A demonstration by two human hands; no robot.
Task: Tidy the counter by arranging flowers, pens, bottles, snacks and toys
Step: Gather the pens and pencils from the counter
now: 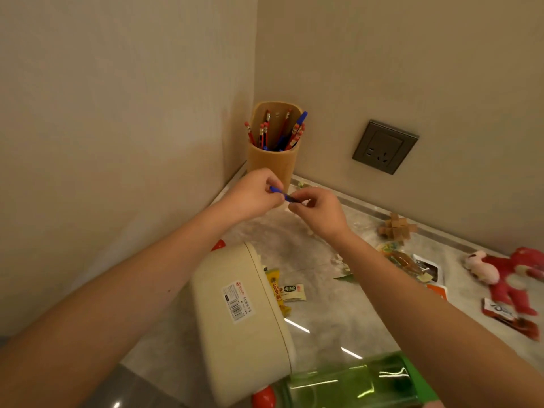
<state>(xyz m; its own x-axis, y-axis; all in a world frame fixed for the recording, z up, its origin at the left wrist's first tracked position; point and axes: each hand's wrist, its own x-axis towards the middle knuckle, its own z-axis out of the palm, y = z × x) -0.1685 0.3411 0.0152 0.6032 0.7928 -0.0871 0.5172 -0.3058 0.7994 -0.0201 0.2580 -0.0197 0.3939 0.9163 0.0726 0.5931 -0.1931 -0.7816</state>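
- A blue pen [279, 193] is pinched at each end by the left hand [253, 195] and right hand [319, 212], fingers curled, just in front of the pen holder [272, 160].
- The holder already stands full of pens.
- Right of the holder, snacks [412, 265], a wooden puzzle [396, 226] and a plush toy [509, 275] still lie scattered on the table [338, 319].

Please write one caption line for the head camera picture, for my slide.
Both hands, left hand and right hand, hold a blue pen before the wooden pen holder in the counter corner.
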